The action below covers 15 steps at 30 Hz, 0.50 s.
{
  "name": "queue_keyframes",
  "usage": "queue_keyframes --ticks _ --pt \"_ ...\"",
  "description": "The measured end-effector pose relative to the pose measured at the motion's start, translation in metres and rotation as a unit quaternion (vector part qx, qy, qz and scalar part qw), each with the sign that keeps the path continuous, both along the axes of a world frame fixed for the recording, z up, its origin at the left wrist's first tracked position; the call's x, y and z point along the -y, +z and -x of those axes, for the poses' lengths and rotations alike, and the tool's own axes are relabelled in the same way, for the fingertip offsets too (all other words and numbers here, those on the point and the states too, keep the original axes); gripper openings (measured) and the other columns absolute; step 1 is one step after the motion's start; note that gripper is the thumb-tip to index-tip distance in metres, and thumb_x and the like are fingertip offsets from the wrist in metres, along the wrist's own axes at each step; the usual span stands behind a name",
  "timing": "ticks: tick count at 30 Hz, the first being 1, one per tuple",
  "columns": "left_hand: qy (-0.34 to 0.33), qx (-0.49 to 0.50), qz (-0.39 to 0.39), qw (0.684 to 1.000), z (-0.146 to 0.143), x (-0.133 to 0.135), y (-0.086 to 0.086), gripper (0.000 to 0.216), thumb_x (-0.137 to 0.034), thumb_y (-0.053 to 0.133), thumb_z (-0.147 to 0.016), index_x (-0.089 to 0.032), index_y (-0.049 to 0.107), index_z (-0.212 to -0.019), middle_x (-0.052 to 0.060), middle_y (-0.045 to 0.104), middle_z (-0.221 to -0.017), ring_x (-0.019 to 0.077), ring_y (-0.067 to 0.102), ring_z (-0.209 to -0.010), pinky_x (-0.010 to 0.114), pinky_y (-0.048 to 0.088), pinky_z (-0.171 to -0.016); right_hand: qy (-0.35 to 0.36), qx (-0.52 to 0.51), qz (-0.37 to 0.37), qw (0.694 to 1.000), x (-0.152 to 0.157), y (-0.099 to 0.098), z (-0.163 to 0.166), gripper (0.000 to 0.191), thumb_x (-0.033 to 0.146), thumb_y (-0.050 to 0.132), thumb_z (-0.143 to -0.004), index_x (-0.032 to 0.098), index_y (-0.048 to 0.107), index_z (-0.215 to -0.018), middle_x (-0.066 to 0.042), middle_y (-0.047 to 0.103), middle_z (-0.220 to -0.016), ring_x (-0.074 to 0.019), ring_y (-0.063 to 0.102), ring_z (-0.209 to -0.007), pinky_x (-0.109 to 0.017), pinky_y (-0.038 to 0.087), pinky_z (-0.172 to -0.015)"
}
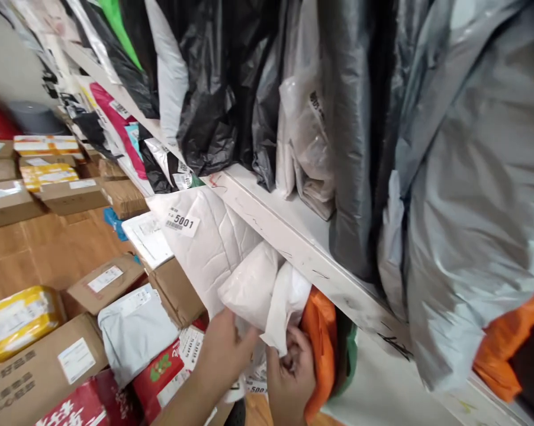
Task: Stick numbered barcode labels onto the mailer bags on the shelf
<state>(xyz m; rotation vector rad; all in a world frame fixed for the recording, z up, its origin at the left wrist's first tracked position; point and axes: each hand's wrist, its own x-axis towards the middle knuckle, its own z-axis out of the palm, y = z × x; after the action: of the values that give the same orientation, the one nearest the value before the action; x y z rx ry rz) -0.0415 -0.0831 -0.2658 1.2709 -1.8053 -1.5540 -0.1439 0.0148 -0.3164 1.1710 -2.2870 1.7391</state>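
My left hand (225, 349) reaches in from the bottom and grips the lower edge of a white plastic parcel (256, 284) under the white shelf (293, 231). My right hand (291, 376) is curled, pinching the corner of a second white parcel (287, 305) beside it. An orange bag (320, 337) lies right of my right hand. A larger white padded parcel (205, 236) with a label reading 5001 sits behind and left of the held ones.
Black, grey and clear bagged parcels (347, 118) stand packed on the shelf above. Cardboard boxes (36, 367), a yellow parcel (13, 319), a pale blue bag (134, 331) and red packs (160, 373) cover the wooden floor (36, 248) to the left.
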Motion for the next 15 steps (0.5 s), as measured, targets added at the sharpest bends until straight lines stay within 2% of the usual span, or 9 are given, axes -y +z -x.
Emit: queue_keyframes --ticks 3,5,8,10,11,13,15 --pt "0.022 -0.036 -0.011 0.999 0.006 -0.011 0.001 0.046 -0.043 0.057 -0.076 -0.017 0.056 -0.114 0.011 0.07 -0.097 0.0272 0.066 -0.088 0.032 0.048 -0.071 0.005 0.031 -0.044 0.999 -0.01 -0.002 0.002 0.039 0.033 0.064 -0.079 0.014 0.057 -0.113 -0.001 0.063 -0.067 -0.0084 0.046 -0.041 -0.019 0.042 -0.04" --pt "0.041 -0.041 -0.03 0.998 0.005 -0.016 -0.002 0.057 -0.049 0.06 -0.075 -0.018 0.051 -0.122 0.01 0.07 -0.101 0.0283 0.066 -0.091 0.032 0.049 -0.072 -0.012 0.036 -0.073 0.997 -0.013 0.0 0.005 0.039 0.04 0.063 -0.08 0.014 0.061 -0.108 0.0 0.062 -0.062 -0.0093 0.045 -0.04 -0.02 0.042 -0.041" --pt "0.071 -0.015 -0.055 0.996 0.006 -0.016 -0.01 0.068 -0.052 0.061 -0.074 -0.018 0.045 -0.131 0.011 0.069 -0.109 0.0295 0.065 -0.098 0.035 0.049 -0.077 -0.144 0.019 -0.068 0.987 -0.015 0.008 0.011 0.042 0.053 0.06 -0.078 0.014 0.065 -0.09 -0.011 0.07 -0.072 -0.019 0.063 -0.06 -0.027 0.051 -0.055" --pt "0.066 0.011 -0.052 0.996 0.012 -0.011 -0.016 0.069 -0.049 0.067 -0.068 -0.016 0.051 -0.127 0.013 0.069 -0.112 0.0308 0.063 -0.103 0.037 0.049 -0.082 -0.245 0.034 -0.044 0.968 -0.014 0.013 0.014 0.046 0.058 0.061 -0.075 0.014 0.064 -0.088 -0.017 0.072 -0.084 -0.025 0.067 -0.073 -0.03 0.054 -0.063" --pt "0.052 0.011 -0.044 0.998 0.016 -0.008 -0.018 0.063 -0.047 0.068 -0.068 -0.015 0.057 -0.121 0.013 0.069 -0.111 0.0308 0.063 -0.104 0.038 0.049 -0.084 -0.259 0.05 -0.038 0.964 -0.013 0.013 0.014 0.048 0.058 0.063 -0.073 0.014 0.063 -0.091 -0.018 0.072 -0.086 -0.0258 0.068 -0.073 -0.031 0.055 -0.063" --pt "0.021 -0.005 -0.011 1.0 0.024 -0.001 -0.02 0.043 -0.044 0.061 -0.075 -0.015 0.066 -0.106 0.014 0.071 -0.107 0.0303 0.064 -0.104 0.038 0.049 -0.085 -0.204 0.071 -0.062 0.974 -0.011 0.009 0.012 0.051 0.055 0.069 -0.067 0.015 0.059 -0.098 -0.014 0.072 -0.083 -0.0247 0.069 -0.067 -0.03 0.055 -0.057" --pt "0.002 -0.014 0.018 1.0 0.03 0.003 -0.019 0.036 -0.041 0.049 -0.085 -0.015 0.071 -0.096 0.014 0.073 -0.101 0.0299 0.065 -0.101 0.039 0.049 -0.084 -0.124 0.057 -0.117 0.984 -0.012 0.002 0.013 0.05 0.049 0.072 -0.066 0.017 0.056 -0.103 -0.01 0.071 -0.08 -0.0242 0.069 -0.065 -0.029 0.054 -0.052"
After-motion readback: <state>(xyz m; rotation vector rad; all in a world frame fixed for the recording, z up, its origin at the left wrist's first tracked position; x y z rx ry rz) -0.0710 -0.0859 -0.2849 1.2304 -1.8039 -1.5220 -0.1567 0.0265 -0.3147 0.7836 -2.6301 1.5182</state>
